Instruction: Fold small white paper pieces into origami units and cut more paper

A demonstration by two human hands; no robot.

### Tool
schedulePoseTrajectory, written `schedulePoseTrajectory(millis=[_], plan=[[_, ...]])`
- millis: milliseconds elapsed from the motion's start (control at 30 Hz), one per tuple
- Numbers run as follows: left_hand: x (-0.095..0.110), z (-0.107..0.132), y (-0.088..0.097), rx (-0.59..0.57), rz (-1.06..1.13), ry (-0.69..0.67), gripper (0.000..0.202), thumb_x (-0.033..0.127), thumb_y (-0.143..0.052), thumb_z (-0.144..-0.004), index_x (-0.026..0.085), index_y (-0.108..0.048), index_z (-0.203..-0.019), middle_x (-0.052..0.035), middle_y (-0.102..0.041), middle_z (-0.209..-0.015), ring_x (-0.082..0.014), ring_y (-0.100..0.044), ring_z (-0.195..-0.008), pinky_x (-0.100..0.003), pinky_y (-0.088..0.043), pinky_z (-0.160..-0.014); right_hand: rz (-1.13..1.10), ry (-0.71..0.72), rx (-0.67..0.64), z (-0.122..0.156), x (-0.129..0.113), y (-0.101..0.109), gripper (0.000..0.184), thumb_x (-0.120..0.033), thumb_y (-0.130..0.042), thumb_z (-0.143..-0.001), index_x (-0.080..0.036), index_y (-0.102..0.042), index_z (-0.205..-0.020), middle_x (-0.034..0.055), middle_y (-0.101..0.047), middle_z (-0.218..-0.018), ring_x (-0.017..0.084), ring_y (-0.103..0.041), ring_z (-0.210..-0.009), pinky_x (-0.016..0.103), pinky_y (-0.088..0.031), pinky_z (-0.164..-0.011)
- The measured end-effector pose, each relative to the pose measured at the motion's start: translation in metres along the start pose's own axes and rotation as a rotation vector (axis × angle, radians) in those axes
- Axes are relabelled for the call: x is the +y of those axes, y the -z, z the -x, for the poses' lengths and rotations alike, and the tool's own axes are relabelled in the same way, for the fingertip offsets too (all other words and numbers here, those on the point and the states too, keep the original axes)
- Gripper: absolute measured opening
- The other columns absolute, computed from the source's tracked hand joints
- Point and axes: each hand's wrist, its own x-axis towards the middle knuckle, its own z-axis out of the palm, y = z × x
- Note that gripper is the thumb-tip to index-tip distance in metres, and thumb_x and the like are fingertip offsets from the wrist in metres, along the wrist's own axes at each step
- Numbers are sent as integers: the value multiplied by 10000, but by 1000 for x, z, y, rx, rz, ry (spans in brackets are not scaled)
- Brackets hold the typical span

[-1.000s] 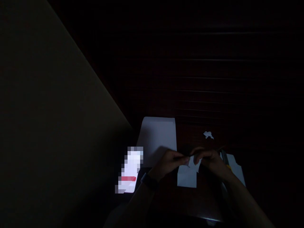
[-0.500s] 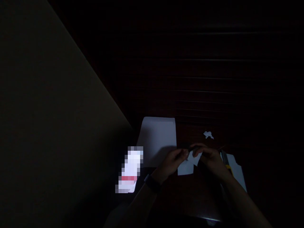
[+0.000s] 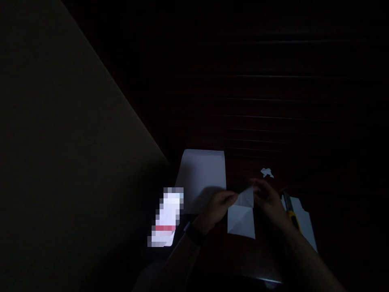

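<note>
Between my two hands is a creased piece of white paper (image 3: 241, 221), its lower square hanging toward me and its upper part tilted up. My left hand (image 3: 219, 206), with a dark band on the wrist, pinches the paper's upper left edge between thumb and fingers. At the upper right corner, the fingers of my right hand (image 3: 267, 198) are closed on the paper. Beyond my right hand lies a small folded white paper shape (image 3: 267, 172) on the dark table.
A large white sheet (image 3: 202, 170) lies behind my left hand. Left of my wrist glows a blurred bright screen (image 3: 166, 219). On the right, a yellow and black utility knife (image 3: 293, 219) rests on more white paper (image 3: 306, 221). A pale wall (image 3: 75, 142) rises on the left.
The paper has been opened out, so its lower square and crease lines show more. My right hand has moved slightly up and right, away from my left hand, which stays nearly in place.
</note>
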Motion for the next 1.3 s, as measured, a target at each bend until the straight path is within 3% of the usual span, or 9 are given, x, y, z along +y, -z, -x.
schedulePoseTrajectory(millis=[200, 433, 600, 733, 1000, 1167, 1300], plan=[[-2, -2, -2, 60, -24, -12, 317, 405, -570, -797, 124, -683, -893, -58, -650, -801, -165, -561, -739, -244, -407, -632, -76, -43, -48, 2, 4, -9, 468, -300, -687, -684, -244, -512, -1114, 44, -619, -929, 195, -586, -781, 295, -472, -644], [-1, -1, -3, 56, 1, -23, 321, 413, -597, -776, 122, -688, -872, -65, -670, -815, -174, -583, -745, -256, -428, -657, -103, -68, -95, 3, 1, -11, 443, -290, -708, -676, -244, -537, -1082, 22, -632, -870, 175, -577, -723, 264, -443, -601], [-3, -3, -2, 132, 20, -38, 294, 390, -617, -765, 118, -689, -851, -63, -674, -792, -168, -587, -724, -248, -425, -638, -230, -143, -120, 8, -4, -14, 429, -346, -616, -776, -257, -492, -1177, 59, -626, -1018, 207, -603, -839, 304, -463, -700], [-3, -3, -3, 162, 49, -21, 287, 387, -642, -741, 116, -687, -822, -69, -678, -780, -174, -598, -712, -254, -435, -626, -205, -166, -131, 10, -6, -18, 465, -404, -614, -783, -258, -480, -1203, 67, -610, -1066, 229, -592, -912, 335, -466, -761], [-9, -2, -4, 120, 188, 13, 278, 272, -726, -659, 127, -640, -880, -74, -677, -841, -182, -625, -758, -268, -461, -668, -21, -116, -142, 7, -1, -17, 504, -461, -621, -767, -221, -504, -1194, 83, -604, -1101, 236, -574, -954, 352, -462, -801], [-8, -2, -3, 104, 162, -5, 340, 230, -729, -649, 137, -603, -950, -68, -668, -840, -190, -628, -768, -265, -466, -653, 73, -141, -143, 7, 3, -20, 438, -488, -611, -761, -184, -575, -1073, 78, -660, -964, 226, -610, -824, 317, -480, -676], [0, 1, -7, 16, 142, -68, 345, 256, -705, -691, 137, -611, -1001, -94, -652, -993, -216, -607, -909, -287, -467, -753, 108, -127, -109, 7, 7, -21, 405, -500, -597, -768, -169, -616, -1000, 88, -679, -925, 227, -623, -770, 312, -479, -637]])
